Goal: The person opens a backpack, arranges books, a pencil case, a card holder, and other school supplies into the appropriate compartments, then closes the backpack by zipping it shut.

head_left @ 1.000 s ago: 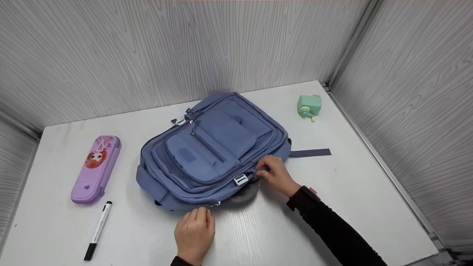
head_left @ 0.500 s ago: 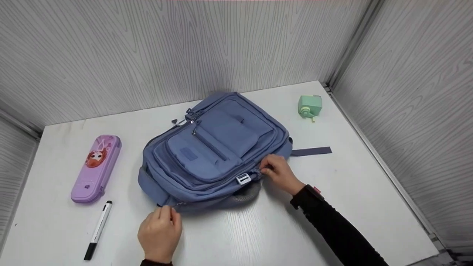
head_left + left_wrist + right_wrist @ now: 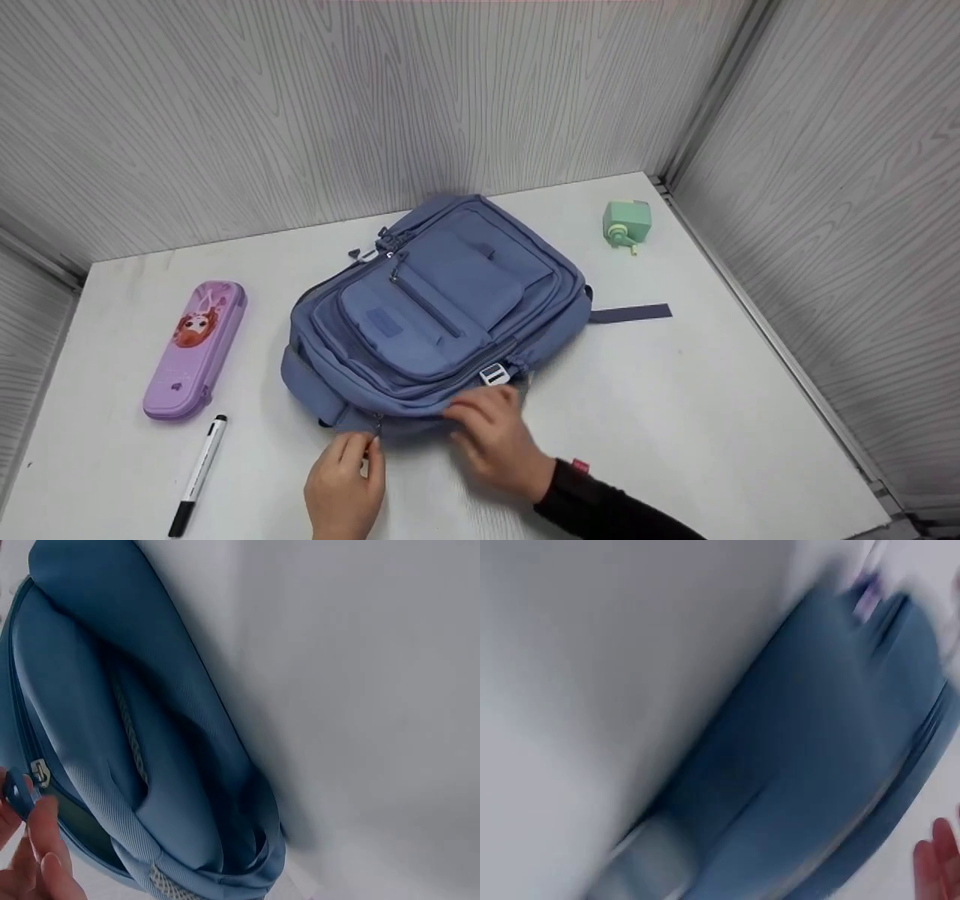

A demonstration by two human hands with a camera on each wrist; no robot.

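Observation:
A blue backpack (image 3: 450, 277) lies on the table with its front pockets facing up. At its near lower edge my left hand (image 3: 345, 484) pinches a zipper pull (image 3: 19, 793) between thumb and fingers. In the left wrist view the metal zipper slider (image 3: 40, 772) shows, with a dark gap between the zipper's rows beside it. My right hand (image 3: 495, 442) is at the bag's near side, below the white buckle (image 3: 495, 374), fingers loosely bent and holding nothing. Only its fingertips (image 3: 934, 862) appear in the blurred right wrist view.
A purple pencil case (image 3: 191, 352) and a black-and-white marker (image 3: 199, 472) lie to the left. At the back right stands a small green pencil sharpener (image 3: 628, 223) with a crank. A dark strap (image 3: 634, 313) sticks out rightward from the bag. Panelled walls (image 3: 337, 97) border the table.
My left hand has slid the zipper pull leftward along the bag's near edge. The right hand has let go of the bag's side near the buckle and moved left and nearer.

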